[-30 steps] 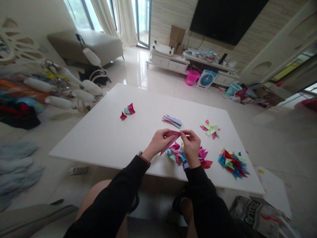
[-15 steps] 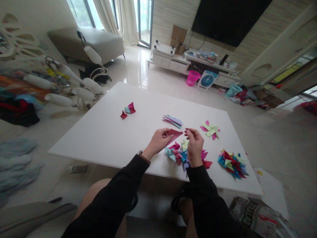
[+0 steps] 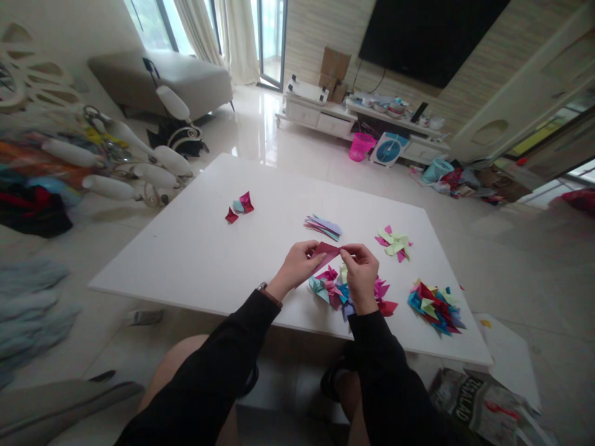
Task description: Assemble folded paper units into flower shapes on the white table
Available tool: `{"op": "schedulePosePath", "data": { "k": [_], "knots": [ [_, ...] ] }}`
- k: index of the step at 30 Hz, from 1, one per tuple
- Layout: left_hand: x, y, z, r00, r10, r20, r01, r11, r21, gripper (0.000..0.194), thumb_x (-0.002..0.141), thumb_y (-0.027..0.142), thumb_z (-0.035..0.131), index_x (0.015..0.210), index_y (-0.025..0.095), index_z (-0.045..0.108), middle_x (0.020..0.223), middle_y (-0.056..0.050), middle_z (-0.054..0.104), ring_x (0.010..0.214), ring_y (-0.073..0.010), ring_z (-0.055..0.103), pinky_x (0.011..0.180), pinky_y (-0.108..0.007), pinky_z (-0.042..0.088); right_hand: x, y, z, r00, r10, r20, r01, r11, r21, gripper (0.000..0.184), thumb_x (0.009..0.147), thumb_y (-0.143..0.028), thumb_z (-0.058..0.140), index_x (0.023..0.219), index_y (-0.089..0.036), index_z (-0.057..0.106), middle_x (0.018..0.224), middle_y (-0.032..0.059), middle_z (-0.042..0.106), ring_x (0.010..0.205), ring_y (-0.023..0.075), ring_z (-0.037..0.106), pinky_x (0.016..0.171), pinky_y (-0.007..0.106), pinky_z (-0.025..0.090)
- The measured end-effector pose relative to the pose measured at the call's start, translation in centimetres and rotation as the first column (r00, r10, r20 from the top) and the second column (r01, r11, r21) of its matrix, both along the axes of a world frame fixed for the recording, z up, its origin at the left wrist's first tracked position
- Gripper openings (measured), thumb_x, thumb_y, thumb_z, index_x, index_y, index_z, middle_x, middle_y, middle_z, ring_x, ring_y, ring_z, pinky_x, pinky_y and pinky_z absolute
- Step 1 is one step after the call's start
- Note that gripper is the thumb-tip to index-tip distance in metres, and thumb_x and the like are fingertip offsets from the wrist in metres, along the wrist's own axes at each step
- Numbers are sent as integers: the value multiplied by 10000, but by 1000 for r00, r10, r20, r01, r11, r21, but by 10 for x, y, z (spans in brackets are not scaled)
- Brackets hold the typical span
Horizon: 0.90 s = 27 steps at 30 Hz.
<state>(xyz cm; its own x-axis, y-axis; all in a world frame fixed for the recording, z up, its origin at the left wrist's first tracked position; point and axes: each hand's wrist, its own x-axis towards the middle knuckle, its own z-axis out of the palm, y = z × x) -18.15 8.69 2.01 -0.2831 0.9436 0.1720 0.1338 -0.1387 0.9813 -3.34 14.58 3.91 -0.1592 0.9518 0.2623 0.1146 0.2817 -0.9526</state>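
A dark pink folded sheet of paper [image 3: 326, 253] is held above the white table [image 3: 199, 248]. My left hand [image 3: 301, 259] grips its left part between thumb and fingers. My right hand [image 3: 360, 267] pinches the sheet's pointed right corner. Below my hands lies a heap of folded paper pieces [image 3: 325, 290] in pink, blue, green and lilac, partly hidden by my right hand. Just beyond my hands rests a stack of coloured paper [image 3: 324, 227].
To the right lie a green and pink folded-paper pile [image 3: 394, 243] and a larger multicoloured pile [image 3: 436, 308]. Several small folded pieces [image 3: 246, 201] sit at the far left. A lamp with white shades [image 3: 155, 176] stands beyond the table's left edge.
My right hand has moved slightly left and closed on the paper's right corner, where before it was apart from it. My left hand keeps its hold.
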Motion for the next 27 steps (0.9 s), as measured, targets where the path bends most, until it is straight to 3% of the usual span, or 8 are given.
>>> {"op": "schedulePosePath", "data": {
  "k": [11,17,22,27],
  "knots": [
    [0,2,-1,1000,-13,-22,14,1000,1,152,826,275,647,825,130,695,756,-31,684,684,-146,576,638,-250,425,-1,-1,1,1000,-4,4,4,998,68,65,802,-260,687,805,-195,683,771,-1,667,706,152,591,670,290,447],
    [1,1,0,1000,-7,1,7,1000,-6,139,819,261,652,844,135,707,777,-34,696,691,-146,584,637,-248,432,3,4,-4,996,-32,-78,32,999,-1,96,779,-274,681,840,-200,675,742,-13,647,672,152,575,646,290,436],
    [2,0,2,1000,-2,9,2,1000,-21,149,817,265,652,841,129,707,760,-31,684,679,-142,573,628,-246,421,4,4,-7,999,-1,-46,-2,998,-70,110,763,-285,672,823,-194,689,706,-10,643,675,162,579,644,293,427],
    [1,1,2,1000,-9,-7,9,1000,-14,148,819,273,657,809,129,690,731,-19,663,655,-130,555,613,-239,408,1,2,-6,998,13,-61,-14,1000,-18,82,774,-275,697,800,-198,681,798,1,657,720,159,586,695,305,457]
  ]
}}
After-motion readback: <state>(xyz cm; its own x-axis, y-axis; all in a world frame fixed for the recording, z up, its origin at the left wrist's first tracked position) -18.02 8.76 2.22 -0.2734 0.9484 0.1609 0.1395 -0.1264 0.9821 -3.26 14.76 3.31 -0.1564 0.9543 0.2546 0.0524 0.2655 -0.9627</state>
